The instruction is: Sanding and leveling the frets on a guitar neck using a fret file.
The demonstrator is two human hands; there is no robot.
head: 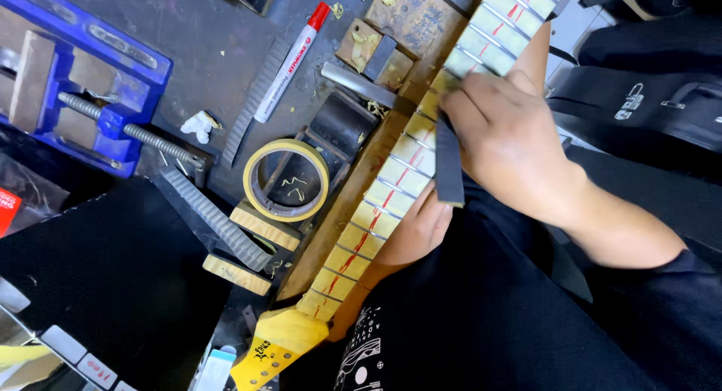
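Right hand (504, 135) grips a dark file (449, 169) across the taped guitar neck (391, 192); left hand (417, 233) cups the neck beneath.

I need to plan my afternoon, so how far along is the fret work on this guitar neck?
Done: the fretboard is masked with yellow tape between frets, and red marks run along it. In hand: the right hand presses a dark flat file on a fret mid-neck, while the left hand steadies the neck from below. Left: red marks still show both ways from the file, so many frets look unworked.
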